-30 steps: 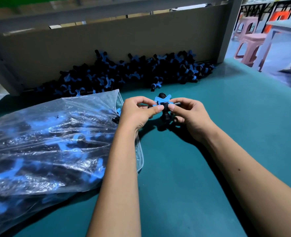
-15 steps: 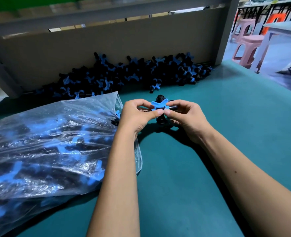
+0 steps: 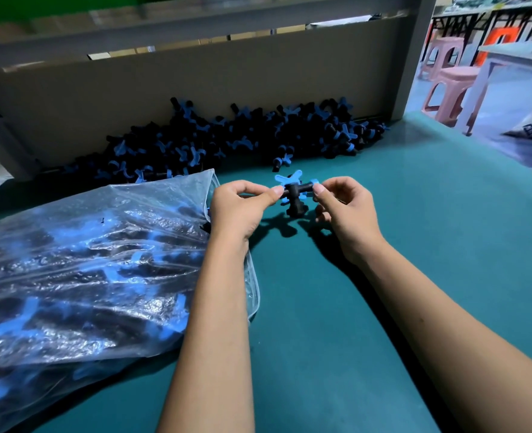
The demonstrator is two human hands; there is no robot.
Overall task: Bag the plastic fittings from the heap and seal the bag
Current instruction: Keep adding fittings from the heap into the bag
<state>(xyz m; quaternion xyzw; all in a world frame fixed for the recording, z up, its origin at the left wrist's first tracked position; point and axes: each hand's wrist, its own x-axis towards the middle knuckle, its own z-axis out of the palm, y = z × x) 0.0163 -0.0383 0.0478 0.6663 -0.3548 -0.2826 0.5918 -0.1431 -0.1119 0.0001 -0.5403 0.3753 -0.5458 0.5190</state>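
A black fitting with blue winged caps [image 3: 293,192] is held just above the green table [image 3: 336,307]. My left hand [image 3: 239,207] pinches its left end and my right hand [image 3: 343,207] pinches its right end. Along the back wall lies the heap of black and blue fittings [image 3: 227,135]. On the left lies a clear plastic bag [image 3: 86,270], well filled with fittings, its mouth open toward my left hand.
A grey-brown board [image 3: 196,82] closes off the table's back behind the heap. A grey post [image 3: 414,51] stands at the back right corner. Beyond the right edge are pink stools [image 3: 446,89] and a white table [image 3: 515,57].
My hands have drawn slightly apart along the fitting, which has turned so its black cross body shows between my fingers. The bag and the heap stay put.
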